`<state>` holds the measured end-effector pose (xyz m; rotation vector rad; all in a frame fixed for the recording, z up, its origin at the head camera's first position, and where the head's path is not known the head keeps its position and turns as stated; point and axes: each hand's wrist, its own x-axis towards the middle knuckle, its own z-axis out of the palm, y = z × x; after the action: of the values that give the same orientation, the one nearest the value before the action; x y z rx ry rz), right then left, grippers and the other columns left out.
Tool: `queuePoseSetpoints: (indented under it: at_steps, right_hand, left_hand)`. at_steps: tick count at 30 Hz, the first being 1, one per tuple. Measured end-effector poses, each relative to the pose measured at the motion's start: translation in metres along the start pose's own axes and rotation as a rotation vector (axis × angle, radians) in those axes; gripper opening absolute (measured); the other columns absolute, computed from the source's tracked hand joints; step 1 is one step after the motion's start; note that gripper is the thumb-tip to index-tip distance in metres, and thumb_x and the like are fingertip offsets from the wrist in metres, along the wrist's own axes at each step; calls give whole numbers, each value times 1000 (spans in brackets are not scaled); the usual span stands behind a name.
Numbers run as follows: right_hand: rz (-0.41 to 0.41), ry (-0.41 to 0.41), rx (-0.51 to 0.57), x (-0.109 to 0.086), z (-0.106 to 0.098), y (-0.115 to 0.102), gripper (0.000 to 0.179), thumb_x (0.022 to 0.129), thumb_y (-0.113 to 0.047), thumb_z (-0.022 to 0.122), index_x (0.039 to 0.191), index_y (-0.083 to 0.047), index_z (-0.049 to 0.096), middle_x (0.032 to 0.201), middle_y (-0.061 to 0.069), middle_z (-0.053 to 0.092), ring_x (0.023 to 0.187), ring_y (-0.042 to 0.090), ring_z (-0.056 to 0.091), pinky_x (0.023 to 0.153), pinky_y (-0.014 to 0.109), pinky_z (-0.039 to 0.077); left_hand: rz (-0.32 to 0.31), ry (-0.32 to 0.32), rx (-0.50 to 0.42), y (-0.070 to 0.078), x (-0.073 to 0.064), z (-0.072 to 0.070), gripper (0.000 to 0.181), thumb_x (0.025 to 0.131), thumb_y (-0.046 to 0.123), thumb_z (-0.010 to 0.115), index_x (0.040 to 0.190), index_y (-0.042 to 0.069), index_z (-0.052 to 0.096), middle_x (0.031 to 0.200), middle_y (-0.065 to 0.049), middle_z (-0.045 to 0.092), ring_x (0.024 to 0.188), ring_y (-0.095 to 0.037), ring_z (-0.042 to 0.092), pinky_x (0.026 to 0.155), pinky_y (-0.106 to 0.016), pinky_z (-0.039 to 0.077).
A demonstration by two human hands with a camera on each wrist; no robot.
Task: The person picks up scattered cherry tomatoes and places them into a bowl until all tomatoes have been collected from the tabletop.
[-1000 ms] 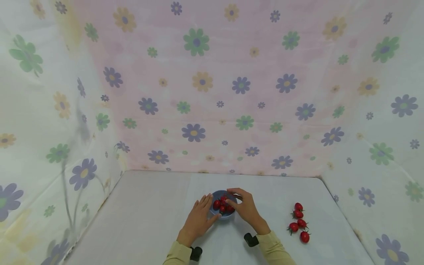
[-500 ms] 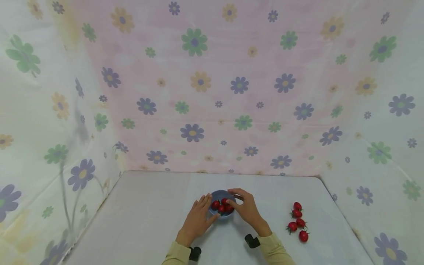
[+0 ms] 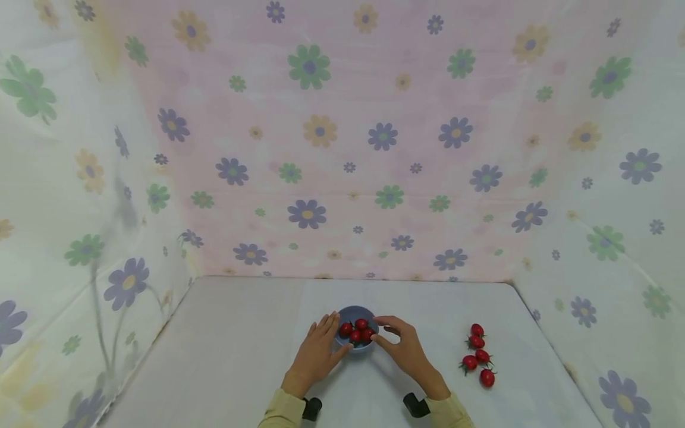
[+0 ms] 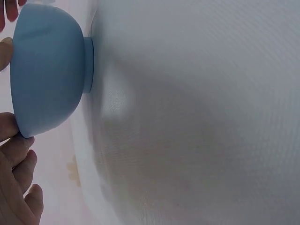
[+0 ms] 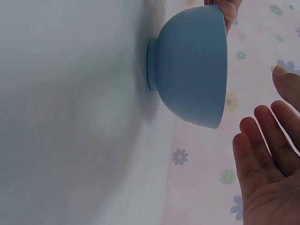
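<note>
A small blue bowl (image 3: 357, 312) stands upright on the table with several red cherry tomatoes (image 3: 355, 336) in it. My left hand (image 3: 314, 356) steadies it: in the left wrist view the thumb (image 4: 5, 52) sits at the rim on one side and the fingers (image 4: 18, 149) on the other. Just right of the bowl is my right hand (image 3: 408, 352), thumb and fingers spread apart. In the right wrist view that hand (image 5: 276, 164) holds nothing, and a gap shows between its fingers and the bowl's blue side (image 5: 192, 65).
Several more cherry tomatoes (image 3: 483, 356) with green stems lie in a loose group on the table to the right. White cloth covers the table (image 3: 241, 351). Flower-printed walls (image 3: 342, 178) enclose it at the back and both sides.
My right hand has drawn back to the right, its fingertips leaving the tomatoes and the bowl's rim. The left hand stays at the bowl. The head view has shifted slightly.
</note>
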<state>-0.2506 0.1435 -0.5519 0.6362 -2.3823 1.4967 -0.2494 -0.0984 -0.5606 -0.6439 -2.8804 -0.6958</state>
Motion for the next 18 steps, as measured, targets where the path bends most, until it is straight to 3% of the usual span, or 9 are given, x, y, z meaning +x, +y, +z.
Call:
queuePoseSetpoints:
  at_steps: [7,13,18]
  right_hand:
    - [101,14,2,-14,-8,0,39,86,-5,81,123,-5,71,122,9,72,116,25,67,101,33,55]
    - [138,17,2,-30,-17,-1,37,86,-8,81,121,-15,72,122,10,72,117,22,67,101,36,55]
    - [206,5,-23,-43,-24,0,37,86,-9,81,122,-12,72,122,7,73,115,16,67,101,30,54]
  left_hand:
    - [-2,-5,2,1,-1,-1,78,100,51,58,154,-4,39,161,-18,38,150,-39,34,120,-60,28]
    - [7,-1,-3,1,-1,-2,79,101,51,57,154,-4,39,161,-19,38,150,-40,34,120,-61,28]
    - [7,-3,-5,0,0,-1,80,101,53,56,154,-3,38,162,-18,36,150,-38,33,121,-60,28]
